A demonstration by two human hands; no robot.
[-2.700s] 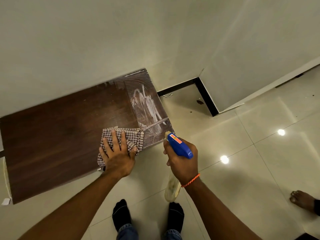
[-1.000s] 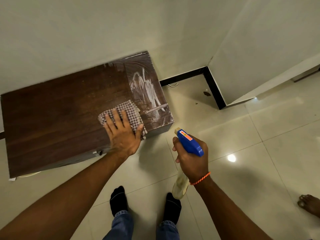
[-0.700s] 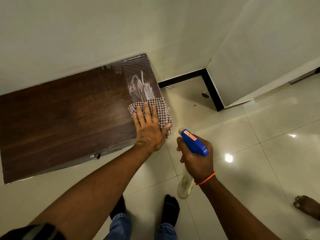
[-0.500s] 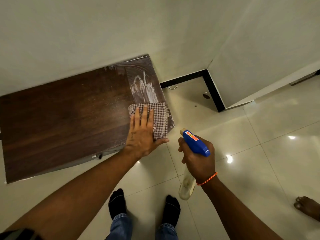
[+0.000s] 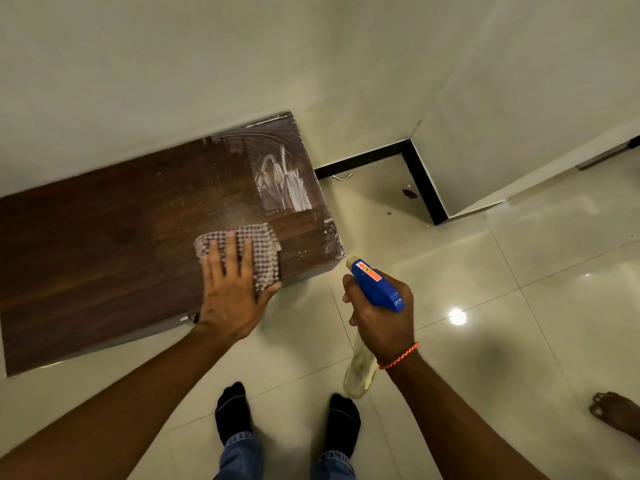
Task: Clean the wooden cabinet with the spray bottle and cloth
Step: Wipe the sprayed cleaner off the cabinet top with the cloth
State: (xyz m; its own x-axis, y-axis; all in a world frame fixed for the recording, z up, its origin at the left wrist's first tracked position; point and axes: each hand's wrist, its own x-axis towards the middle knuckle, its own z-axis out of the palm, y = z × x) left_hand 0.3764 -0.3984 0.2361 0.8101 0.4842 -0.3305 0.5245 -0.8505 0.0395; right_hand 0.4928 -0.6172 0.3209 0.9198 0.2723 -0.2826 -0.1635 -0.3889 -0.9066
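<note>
The job looks to be in its wiping stage and well short of done. The left hand [image 5: 232,292] lies flat on the checked cloth [image 5: 265,258], its grip open, fingers straight and spread, pressing the cloth onto the top of the wooden cabinet [image 5: 104,244] near the front edge, towards the right end. The right hand [image 5: 384,323] hangs over the floor [image 5: 519,306] just off the cabinet's front right corner, its grip curled tight round the neck of the spray bottle [image 5: 377,285], blue head up and nozzle aimed at the cabinet, the pale body hanging below the wrist. The strip of top between the cloth and the right edge looks dark and fairly clean, so that part I judge wiped. The far right corner, by the wall [image 5: 207,81], carries white streaks [image 5: 284,185] of smeared spray or dust that need another pass. A hazy, speckled band lies just beyond the cloth, and the long left stretch of the top shows no sign either way. The cabinet's front and sides are hardly in view
</note>
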